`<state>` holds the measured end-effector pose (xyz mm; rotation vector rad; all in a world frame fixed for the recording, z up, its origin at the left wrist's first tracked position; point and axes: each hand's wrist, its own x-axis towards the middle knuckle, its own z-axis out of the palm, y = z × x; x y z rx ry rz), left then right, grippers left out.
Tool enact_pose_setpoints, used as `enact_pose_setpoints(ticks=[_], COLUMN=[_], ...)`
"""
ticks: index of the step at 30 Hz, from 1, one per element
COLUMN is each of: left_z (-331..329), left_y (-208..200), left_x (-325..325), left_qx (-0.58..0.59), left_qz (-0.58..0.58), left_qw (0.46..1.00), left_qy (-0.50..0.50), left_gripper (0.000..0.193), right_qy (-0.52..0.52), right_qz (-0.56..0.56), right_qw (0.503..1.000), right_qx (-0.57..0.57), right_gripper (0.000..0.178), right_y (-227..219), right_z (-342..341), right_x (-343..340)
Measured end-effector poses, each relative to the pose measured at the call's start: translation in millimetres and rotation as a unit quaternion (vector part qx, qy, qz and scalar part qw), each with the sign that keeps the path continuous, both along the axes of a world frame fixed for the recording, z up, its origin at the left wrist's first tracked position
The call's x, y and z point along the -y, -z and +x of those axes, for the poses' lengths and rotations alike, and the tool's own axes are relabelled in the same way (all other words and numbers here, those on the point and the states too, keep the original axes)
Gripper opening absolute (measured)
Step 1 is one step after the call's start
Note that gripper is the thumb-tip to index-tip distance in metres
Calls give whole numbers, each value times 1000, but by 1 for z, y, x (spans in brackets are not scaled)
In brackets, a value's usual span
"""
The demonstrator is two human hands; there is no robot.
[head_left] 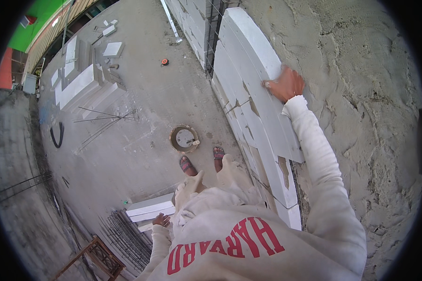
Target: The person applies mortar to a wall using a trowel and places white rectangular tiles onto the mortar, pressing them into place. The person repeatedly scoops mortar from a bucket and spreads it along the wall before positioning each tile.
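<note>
A low wall of white blocks [241, 89] runs along my right side, with patches of grey-brown mortar in its joints. My right hand [286, 84] is closed over the edge of an upper white block [253, 42], its thumb lying toward the near face; the other fingertips are hidden. Down at my left side, my left hand [162, 219] hangs with its fingers loosely apart and nothing visible in it. It is beside a couple of long white blocks [150, 206] lying on the floor.
By my sandalled feet stands a round bucket [177, 136] with something grey in it. More white blocks [86, 86] are piled at the far left, near thin metal rods [109, 122]. A bundle of bars [122, 234] lies lower left. A rough plastered wall [361, 117] rises at right.
</note>
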<state>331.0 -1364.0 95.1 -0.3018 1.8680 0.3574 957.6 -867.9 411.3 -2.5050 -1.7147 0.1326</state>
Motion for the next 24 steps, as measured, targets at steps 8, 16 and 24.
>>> enact_pose_setpoints(ticks=[8, 16, 24], left_z=[5, -4, -15], left_y=[4, 5, 5], left_x=[-16, -34, -21], left_qx=[3, 0, 10], left_qz=[19, 47, 44], left_qw=[1000, 999, 999], left_qy=[19, 13, -12], left_gripper=[50, 49, 38], right_qy=[5, -2, -41], right_qz=[15, 20, 14], right_qw=[1000, 1000, 991], right_qx=[-12, -16, -123], right_gripper=[56, 58, 69], right_y=[-4, -6, -48], right_z=[1, -2, 21], right_x=[1, 0, 41])
